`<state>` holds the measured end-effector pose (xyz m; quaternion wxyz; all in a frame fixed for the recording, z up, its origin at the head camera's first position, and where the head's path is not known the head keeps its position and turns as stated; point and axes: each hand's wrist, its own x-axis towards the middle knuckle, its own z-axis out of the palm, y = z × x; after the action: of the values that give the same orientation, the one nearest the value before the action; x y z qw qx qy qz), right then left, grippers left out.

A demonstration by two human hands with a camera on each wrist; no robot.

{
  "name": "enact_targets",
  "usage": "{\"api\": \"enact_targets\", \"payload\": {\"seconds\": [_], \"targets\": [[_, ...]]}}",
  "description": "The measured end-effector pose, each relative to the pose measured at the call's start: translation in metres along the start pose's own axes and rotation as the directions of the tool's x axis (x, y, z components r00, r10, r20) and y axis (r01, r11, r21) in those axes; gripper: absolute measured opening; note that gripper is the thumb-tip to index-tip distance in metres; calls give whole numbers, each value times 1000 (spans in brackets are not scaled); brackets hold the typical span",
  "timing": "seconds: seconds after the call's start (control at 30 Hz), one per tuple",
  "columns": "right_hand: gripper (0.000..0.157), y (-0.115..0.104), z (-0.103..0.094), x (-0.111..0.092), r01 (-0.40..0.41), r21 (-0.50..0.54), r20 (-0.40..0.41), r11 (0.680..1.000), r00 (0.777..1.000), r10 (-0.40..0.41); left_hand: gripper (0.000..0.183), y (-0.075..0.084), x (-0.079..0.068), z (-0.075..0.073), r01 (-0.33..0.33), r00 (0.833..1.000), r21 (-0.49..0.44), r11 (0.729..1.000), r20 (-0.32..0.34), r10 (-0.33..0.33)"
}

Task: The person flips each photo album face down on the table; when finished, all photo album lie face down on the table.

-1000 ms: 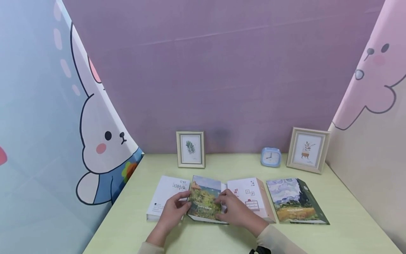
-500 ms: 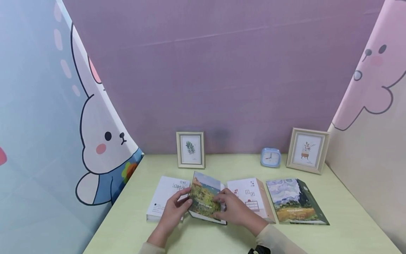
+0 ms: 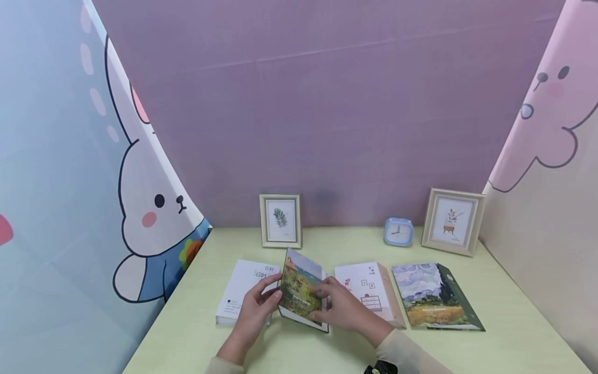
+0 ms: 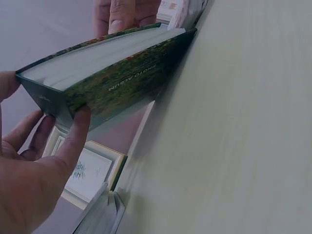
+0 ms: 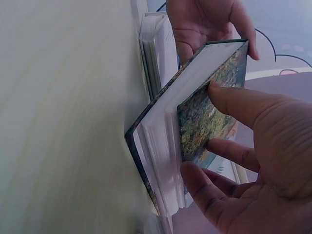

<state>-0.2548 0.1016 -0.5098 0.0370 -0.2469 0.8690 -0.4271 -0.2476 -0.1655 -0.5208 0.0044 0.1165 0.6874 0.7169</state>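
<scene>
At the lower left of the frame, a white book lies flat, partly covered by my left hand, whose fingers grip the spine of the photo album. The album sits at lower centre, tilted; its long axis runs up the frame, sea picture uppermost, title nearer me, spine left and opening edge sloping down right toward the counter. Above it stands a leaf-print frame. My right hand rests bent thumb and fingers on the cover; whether they pinch, I cannot tell. It blocks part of a furniture-print book. Further right come a blue clock, a landscape-covered album and a plant-print frame.
</scene>
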Motion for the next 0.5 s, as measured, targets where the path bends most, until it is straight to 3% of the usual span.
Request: {"api": "enact_targets", "payload": {"seconds": [0.5], "targets": [[70,-10,3,2,22,122,-12,992,1000,-21,43,3,0,1,-122,991,-4,992,51,122]]}}
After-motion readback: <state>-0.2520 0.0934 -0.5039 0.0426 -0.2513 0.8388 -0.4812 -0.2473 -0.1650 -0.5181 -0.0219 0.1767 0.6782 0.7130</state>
